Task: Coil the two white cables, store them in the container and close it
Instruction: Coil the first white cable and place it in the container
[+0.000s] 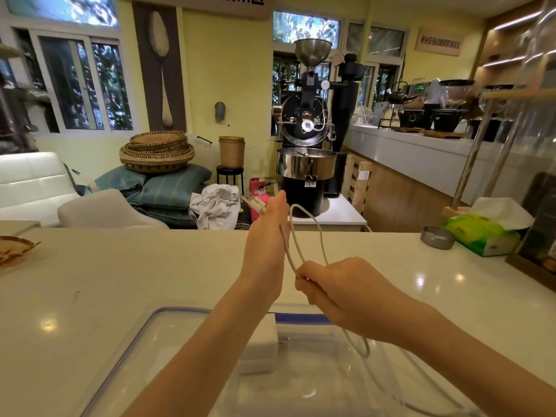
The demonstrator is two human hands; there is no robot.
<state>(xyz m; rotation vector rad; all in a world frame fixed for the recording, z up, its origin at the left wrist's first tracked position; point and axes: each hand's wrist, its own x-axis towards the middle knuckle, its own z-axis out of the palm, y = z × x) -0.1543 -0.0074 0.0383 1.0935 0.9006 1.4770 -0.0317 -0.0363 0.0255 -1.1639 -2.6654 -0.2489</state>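
Note:
My left hand (266, 236) is held upright above the white counter, fingers straight, with loops of a white cable (304, 233) wound around it. My right hand (340, 288) grips the cable just below the loops; the rest of the cable trails down past my right wrist into the clear plastic container (144, 341) with blue-trimmed rim right below my arms. A white power adapter (261, 341) lies inside the container under my left forearm. I cannot pick out a second cable.
A white counter (120, 266) spreads around the container. A green tissue box (481, 236) and a small metal ashtray (437, 237) sit at the right. A woven basket edge (12, 248) shows at far left. A coffee roaster stands beyond the counter.

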